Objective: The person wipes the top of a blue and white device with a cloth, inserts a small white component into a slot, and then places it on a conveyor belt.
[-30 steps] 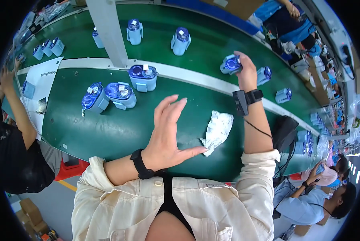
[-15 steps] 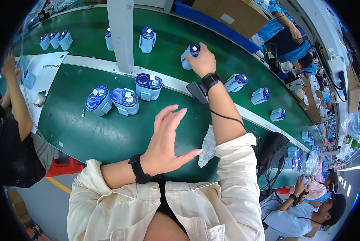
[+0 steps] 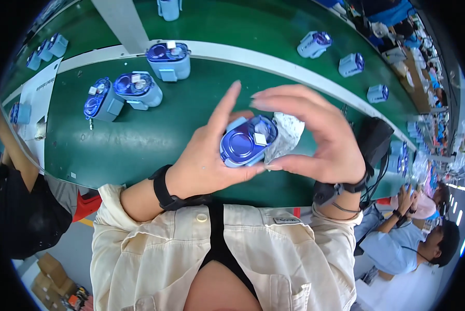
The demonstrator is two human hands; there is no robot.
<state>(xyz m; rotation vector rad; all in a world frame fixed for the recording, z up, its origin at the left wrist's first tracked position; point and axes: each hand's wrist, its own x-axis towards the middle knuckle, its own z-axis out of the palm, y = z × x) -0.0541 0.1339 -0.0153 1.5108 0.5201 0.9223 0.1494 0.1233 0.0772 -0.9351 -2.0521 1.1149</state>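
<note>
My left hand (image 3: 204,155) is wrapped round a light-blue oval container with a clear dark-blue lid (image 3: 245,142). The index finger points up while the thumb lies along the near side. A small white square tag sits on the lid. My right hand (image 3: 323,137) curves open at the container's right side, slightly blurred, its fingers and thumb apart with the thumb tip close to the rim. A crumpled silvery plastic bag (image 3: 289,132) lies on the green table behind the container. Three similar containers stand at the left: one (image 3: 102,101), another (image 3: 139,90) and a larger-looking one (image 3: 169,62).
Past a white rail (image 3: 243,54), more containers (image 3: 314,44) stand on a green belt. A white post (image 3: 121,23) rises from the rail. A black device with cables (image 3: 375,137) sits at the right. Co-workers sit left and right; a printed sheet (image 3: 38,98) lies left.
My right hand has come back from the belt, and the container it gripped there is now in my left hand. My right fingers have opened. The view has shifted.
</note>
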